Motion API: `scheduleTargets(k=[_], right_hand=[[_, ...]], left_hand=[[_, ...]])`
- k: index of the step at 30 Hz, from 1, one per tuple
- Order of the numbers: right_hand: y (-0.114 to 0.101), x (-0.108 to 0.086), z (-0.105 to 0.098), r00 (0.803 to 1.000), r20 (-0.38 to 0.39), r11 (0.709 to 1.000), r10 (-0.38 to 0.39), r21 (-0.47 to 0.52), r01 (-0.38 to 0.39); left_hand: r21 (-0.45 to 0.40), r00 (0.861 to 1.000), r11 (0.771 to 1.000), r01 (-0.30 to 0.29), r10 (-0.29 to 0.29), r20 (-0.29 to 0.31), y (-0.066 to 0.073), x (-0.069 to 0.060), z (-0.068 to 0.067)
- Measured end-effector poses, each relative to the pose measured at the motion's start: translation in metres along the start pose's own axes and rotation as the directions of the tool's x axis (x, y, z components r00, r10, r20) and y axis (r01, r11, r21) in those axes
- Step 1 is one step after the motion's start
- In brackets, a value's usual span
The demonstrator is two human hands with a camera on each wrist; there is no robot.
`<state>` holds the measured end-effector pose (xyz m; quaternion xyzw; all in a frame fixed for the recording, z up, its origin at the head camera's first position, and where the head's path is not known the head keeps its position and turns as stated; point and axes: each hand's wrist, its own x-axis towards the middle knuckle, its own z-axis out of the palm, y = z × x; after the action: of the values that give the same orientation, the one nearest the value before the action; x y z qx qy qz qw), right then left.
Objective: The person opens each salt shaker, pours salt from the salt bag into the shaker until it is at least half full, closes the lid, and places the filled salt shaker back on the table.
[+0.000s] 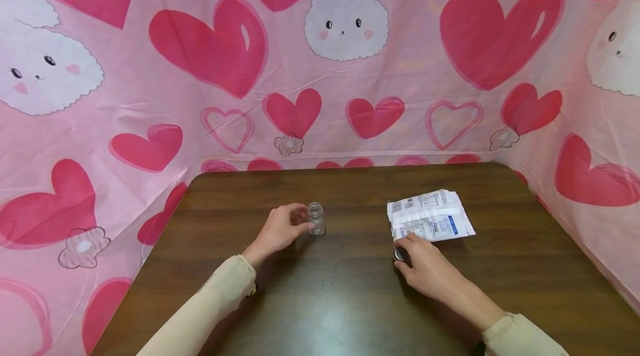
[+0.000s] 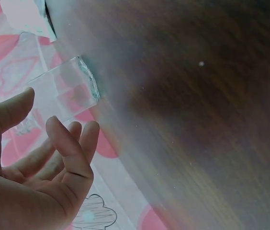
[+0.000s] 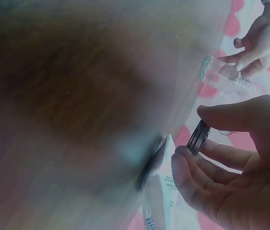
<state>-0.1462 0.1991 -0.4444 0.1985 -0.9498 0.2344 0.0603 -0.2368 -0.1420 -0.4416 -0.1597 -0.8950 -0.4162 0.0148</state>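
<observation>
Over to the left hand first, part open, with thumb and fingers curved about the jar. Gripping the glass or merely brushing it? Cannot tell. Upright at those left fingertips, mouth uncovered, on the table between the two hands. Light and narrow by the look of it, so probably easy to tip: better to brace low on the body than push at the neck, with thumb set opposite the fingers for an even squeeze.

Across now to the right hand, drawn in to a pinch on the lid, thumb to one side and fingers to the other. Close to level, judging by the right wrist view; worth keeping so, with a light hold on the rim. And just beyond the right fingertips, flat on the table, the packet. Touching? Cannot tell. Best to mind that near edge, and not drag it.
</observation>
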Motion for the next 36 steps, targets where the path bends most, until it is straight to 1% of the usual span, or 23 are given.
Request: scheduleTargets(k=[3,9,23,26,31,36], right_hand=[[0.002,-0.004,0.000,1.000,-0.009,1.000,-0.012,-0.003,0.012],[0.007,-0.010,-0.002,1.000,-0.023,1.000,0.010,-0.022,-0.011],[0.015,-0.025,-0.002,0.997,-0.073,0.998,0.011,-0.066,-0.016],[0.016,-0.027,-0.004,0.998,-0.064,0.998,0.019,-0.063,-0.023],[0.018,-0.031,-0.005,0.999,-0.025,0.997,0.037,-0.060,-0.039],[0.019,-0.034,-0.006,0.999,-0.026,0.998,0.028,-0.061,-0.030]], left_hand=[[0.003,1.000,1.000,0.000,0.000,0.001,0.000,0.000,0.000],[0.009,1.000,1.000,0.001,-0.001,-0.002,0.000,0.001,0.000],[0.001,1.000,1.000,0.009,-0.009,0.004,0.002,0.002,-0.001],[0.003,1.000,1.000,0.005,-0.005,-0.003,0.002,0.003,-0.001],[0.008,1.000,1.000,-0.002,0.002,-0.013,0.002,0.003,-0.002],[0.007,1.000,1.000,0.007,-0.007,-0.011,0.003,0.001,-0.003]])
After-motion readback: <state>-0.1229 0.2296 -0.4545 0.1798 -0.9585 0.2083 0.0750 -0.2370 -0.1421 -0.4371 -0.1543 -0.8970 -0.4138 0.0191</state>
